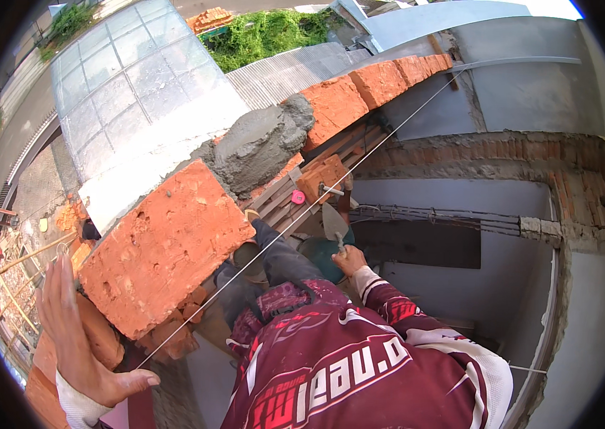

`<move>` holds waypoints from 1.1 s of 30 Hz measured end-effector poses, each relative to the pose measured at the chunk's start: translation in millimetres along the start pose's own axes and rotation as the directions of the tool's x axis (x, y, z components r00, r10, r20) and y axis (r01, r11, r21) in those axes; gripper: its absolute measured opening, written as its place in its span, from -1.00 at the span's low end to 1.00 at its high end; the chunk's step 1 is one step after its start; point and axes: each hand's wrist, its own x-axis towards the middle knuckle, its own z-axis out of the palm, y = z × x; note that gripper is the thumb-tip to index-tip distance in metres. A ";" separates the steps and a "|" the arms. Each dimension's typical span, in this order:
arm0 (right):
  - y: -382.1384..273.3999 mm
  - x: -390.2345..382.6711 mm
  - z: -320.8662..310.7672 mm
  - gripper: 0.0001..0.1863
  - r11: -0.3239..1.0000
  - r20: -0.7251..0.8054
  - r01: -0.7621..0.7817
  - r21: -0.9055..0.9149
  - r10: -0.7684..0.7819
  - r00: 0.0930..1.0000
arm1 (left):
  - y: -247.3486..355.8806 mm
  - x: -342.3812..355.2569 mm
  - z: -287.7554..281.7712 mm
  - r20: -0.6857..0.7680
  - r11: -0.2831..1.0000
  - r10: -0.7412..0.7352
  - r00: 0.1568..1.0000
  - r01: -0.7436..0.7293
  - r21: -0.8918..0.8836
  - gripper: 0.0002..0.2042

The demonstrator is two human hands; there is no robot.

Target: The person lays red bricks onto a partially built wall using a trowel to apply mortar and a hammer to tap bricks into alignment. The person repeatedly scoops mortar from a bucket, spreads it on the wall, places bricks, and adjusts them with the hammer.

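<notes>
My right hand (349,260) grips the handle of a trowel (333,223), whose blade points away from me over the scaffold. My left hand (77,336) is open at the lower left, fingers stretched up and thumb out, beside the near end of a large orange brick (166,247). That brick lies on top of the wall. Beyond it, wet grey mortar (259,149) is heaped between this brick and a row of laid bricks (334,107). A taut white string (274,247) runs along the near side of the wall; its lower end meets my left thumb area.
On wooden planks (274,204) below the wall lie a pink tape measure (298,196), a loose brick (321,177) and a hammer (331,189). A green bucket (322,259) stands beneath the trowel. Bundled steel bars (438,217) cross at right. Roof panels (138,71) slope beyond the wall.
</notes>
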 end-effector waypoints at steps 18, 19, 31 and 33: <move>-31.0 -6.1 -28.7 -0.52 0.998 0.150 0.044 -0.053 -0.036 0.988 | -1.5 1.6 2.7 -0.087 0.996 0.076 0.993 -0.079 -0.028 0.37; -31.8 -5.7 -28.8 -0.52 0.998 0.157 0.046 -0.051 -0.037 0.987 | -1.1 1.7 2.6 -0.093 0.996 0.070 0.993 -0.074 -0.041 0.37; -32.7 -1.9 -26.1 -0.52 0.999 0.236 0.004 -0.053 0.009 0.972 | -1.3 1.1 2.1 -0.132 0.993 0.066 0.989 -0.078 -0.090 0.34; -27.0 -2.7 -22.1 -0.51 0.997 0.233 0.009 -0.074 0.009 0.972 | -1.2 0.9 2.7 -0.131 0.994 0.057 0.990 -0.069 -0.090 0.34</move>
